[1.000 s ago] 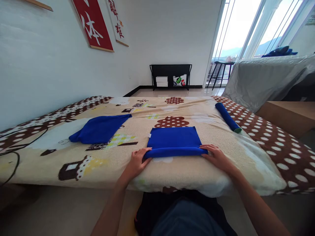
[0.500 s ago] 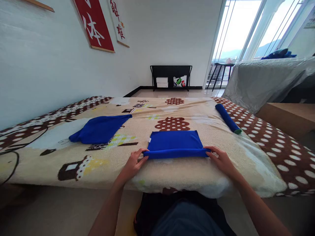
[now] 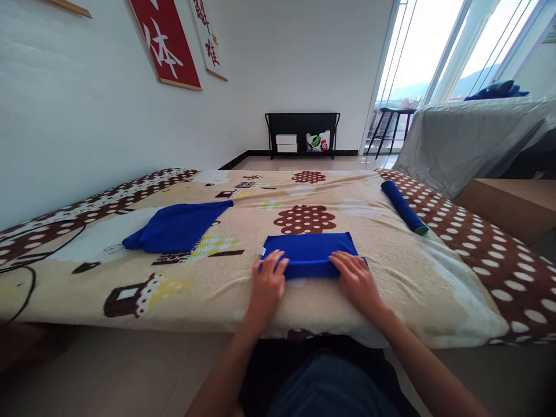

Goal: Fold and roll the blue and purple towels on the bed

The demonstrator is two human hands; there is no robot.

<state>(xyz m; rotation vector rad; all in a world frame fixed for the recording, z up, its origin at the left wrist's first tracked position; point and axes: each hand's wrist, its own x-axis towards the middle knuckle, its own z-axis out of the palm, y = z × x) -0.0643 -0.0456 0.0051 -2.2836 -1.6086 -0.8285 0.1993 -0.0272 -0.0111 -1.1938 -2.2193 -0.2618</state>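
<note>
A blue cloth (image 3: pixel 308 246) lies on the bed in front of me, its near edge turned over into a narrow rolled strip. A small white tag shows at its left side. My left hand (image 3: pixel 268 282) rests with its fingers on the left end of the strip. On the right end lies my right hand (image 3: pixel 357 281), palm down, fingers stretched out over the fold. Both hands are flat on the cloth and grip nothing. The cloth under the fingers is hidden.
A crumpled blue cloth (image 3: pixel 178 227) lies to the left on the patterned blanket (image 3: pixel 208 301). On the right is a rolled blue cloth (image 3: pixel 403 207). Black cables (image 3: pixel 32 289) run along the left edge. A brown box (image 3: pixel 512 200) stands beyond the bed's right side.
Both hands have moved inward from the strip's outer ends and now lie on top of it. The fingers have gone from pinching the ends to lying flat.
</note>
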